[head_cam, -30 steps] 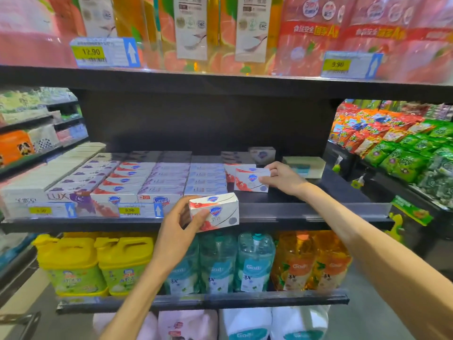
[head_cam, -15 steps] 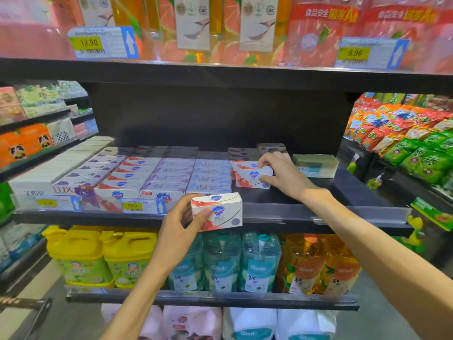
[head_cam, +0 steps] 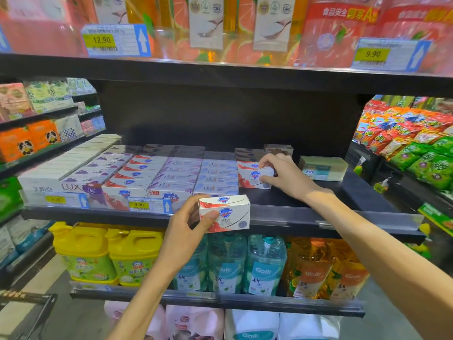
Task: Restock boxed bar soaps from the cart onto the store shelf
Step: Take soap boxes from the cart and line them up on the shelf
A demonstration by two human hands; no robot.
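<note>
The left hand (head_cam: 182,238) grips a white-and-red soap box (head_cam: 224,213) just in front of the shelf (head_cam: 294,212) edge, thumb across its face and fingers curled behind. Farther back and to the right, the right hand (head_cam: 284,175) pinches another red soap box (head_cam: 253,175) standing on the shelf, fingers over its top, thumb at its lower front corner, beside the rows of stocked soap boxes (head_cam: 171,175).

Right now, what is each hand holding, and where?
Left hand grips a white-and-red boxed soap by its left end. Right hand pinches another white-and-red soap box on the shelf by its right end.
</note>
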